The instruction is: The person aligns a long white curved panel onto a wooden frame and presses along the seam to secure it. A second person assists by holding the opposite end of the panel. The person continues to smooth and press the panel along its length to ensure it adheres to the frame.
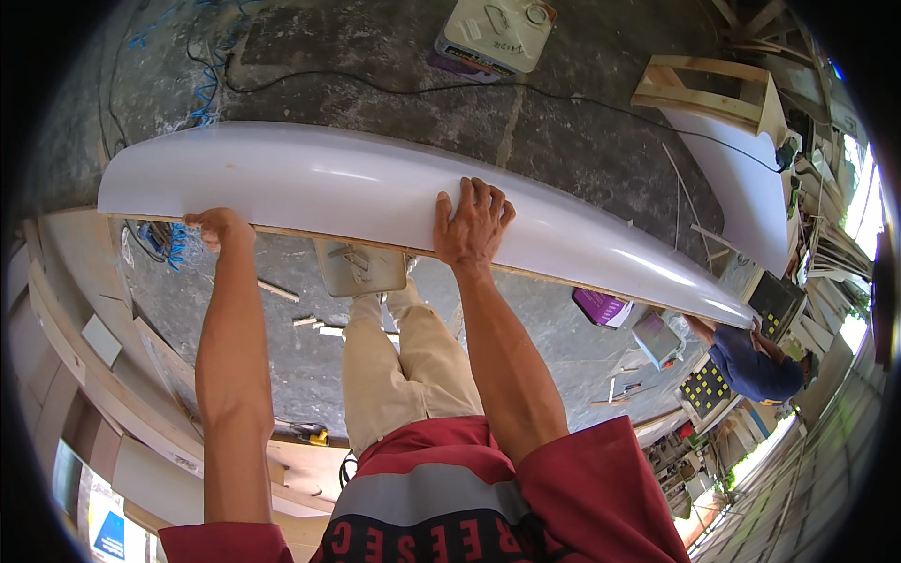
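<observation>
A long white glossy curved panel [319, 174] with a thin wood-coloured near edge [366, 240] stretches across in front of me. My left hand [221, 228] is closed on that near edge toward the panel's left end, its fingers partly hidden. On the white surface near the middle lies my right hand [472, 223], flat with fingers spread. At the far right end, a co-worker [755, 364] in a dark blue top reaches both arms to the panel. Under the near edge, between my hands, stands a metal can [361, 270] with a handle on its lid.
Another square can [497, 36] stands on the concrete floor beyond the panel, by a black cable [375, 87]. A wooden frame [704, 89] and another white sheet [741, 183] are at right. Purple container [601, 307] and wood scraps [279, 291] lie on the near side.
</observation>
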Demonstrator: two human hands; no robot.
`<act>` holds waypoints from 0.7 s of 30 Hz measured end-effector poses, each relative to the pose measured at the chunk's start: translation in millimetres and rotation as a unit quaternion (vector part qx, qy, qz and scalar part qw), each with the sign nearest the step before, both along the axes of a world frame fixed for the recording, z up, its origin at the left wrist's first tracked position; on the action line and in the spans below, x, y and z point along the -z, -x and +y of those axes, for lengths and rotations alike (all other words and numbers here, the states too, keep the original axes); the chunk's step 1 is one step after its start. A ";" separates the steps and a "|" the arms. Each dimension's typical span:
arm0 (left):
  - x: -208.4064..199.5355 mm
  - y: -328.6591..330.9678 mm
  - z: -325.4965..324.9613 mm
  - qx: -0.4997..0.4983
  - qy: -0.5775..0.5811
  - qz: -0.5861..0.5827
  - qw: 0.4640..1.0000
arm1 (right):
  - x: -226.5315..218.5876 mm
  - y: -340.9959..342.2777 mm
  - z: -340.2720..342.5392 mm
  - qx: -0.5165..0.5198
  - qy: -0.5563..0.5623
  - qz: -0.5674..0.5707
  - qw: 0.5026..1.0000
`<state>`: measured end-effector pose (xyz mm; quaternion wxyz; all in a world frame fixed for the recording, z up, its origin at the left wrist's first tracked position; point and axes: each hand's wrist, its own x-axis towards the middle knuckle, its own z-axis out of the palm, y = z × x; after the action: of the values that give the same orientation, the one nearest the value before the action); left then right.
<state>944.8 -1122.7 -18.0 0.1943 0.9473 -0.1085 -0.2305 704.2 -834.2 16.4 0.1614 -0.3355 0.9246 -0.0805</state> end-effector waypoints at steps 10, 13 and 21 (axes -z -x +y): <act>8.3 -1.5 -4.5 -0.028 0.009 0.004 1.000 | -0.8 0.2 -0.5 0.017 -0.019 -0.018 1.000; 82.6 -91.4 -17.6 0.169 -0.176 -0.145 0.959 | -8.7 -2.7 -9.4 0.003 -0.017 -0.029 0.999; 45.2 -49.5 -13.1 0.089 -0.031 0.021 0.995 | -1.4 -1.4 -1.2 0.010 0.014 -0.016 1.000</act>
<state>994.3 -1135.9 -63.3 0.1461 0.9343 -0.1810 -0.2703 705.6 -835.4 17.8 0.1704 -0.3270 0.9241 -0.1006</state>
